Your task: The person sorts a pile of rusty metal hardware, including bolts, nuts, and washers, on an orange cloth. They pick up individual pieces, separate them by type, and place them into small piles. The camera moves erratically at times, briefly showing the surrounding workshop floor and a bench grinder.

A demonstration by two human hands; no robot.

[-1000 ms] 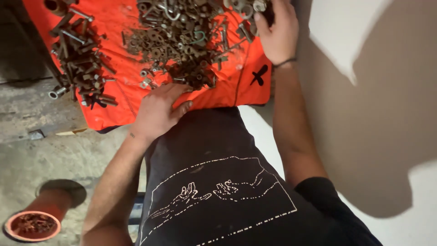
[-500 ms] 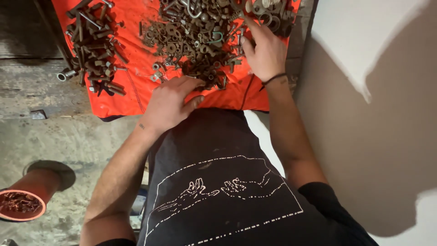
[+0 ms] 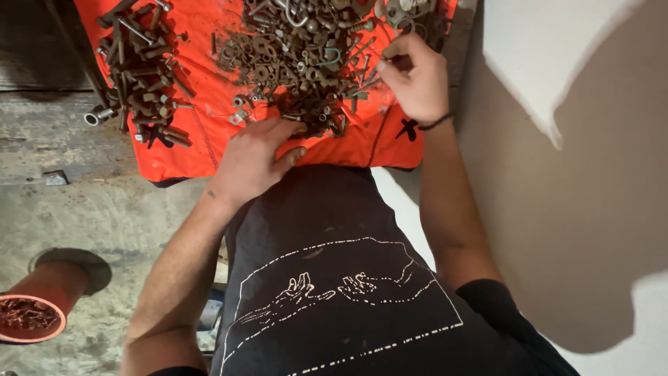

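Rusty hardware [image 3: 299, 63] sits heaped on the orange cloth [image 3: 209, 139], where your right hand [image 3: 415, 78] has come down from the pile's far edge to pinch a small piece, while your left hand [image 3: 254, 160] stays flat and released at its near edge.

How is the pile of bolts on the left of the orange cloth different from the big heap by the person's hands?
The left pile of bolts is smaller and holds mostly long, straight pieces; the middle heap is larger and mixes washers, nuts, hooks and other small bits. No hand touches the left pile, while the left hand rests at the middle heap's near edge and the right hand at its right side. Both look rusty brown and lie on the orange cloth.
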